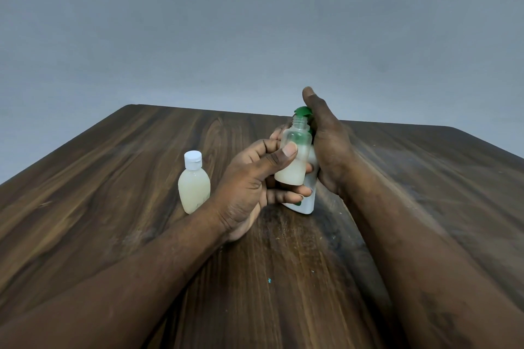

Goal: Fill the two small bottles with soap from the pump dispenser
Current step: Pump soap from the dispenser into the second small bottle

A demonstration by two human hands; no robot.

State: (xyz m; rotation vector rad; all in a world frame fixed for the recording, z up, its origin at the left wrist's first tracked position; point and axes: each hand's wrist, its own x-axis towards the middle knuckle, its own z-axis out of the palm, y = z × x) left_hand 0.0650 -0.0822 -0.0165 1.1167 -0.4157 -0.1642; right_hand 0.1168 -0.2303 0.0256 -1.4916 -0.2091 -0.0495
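Left fingers (292, 193) pinch the open bottle (293, 167) upright, mouth up; right hand (329, 150) grips the dispenser (307, 204).

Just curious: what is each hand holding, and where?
Left hand grips the open small bottle by its body; right hand covers the pump dispenser top, grip hidden.

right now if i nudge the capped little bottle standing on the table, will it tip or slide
The capped bottle looks nearly full of pale soap, so it is probably heavy for its size. Tall on a narrow base, it may tip if pushed near its top and slide if pushed low.
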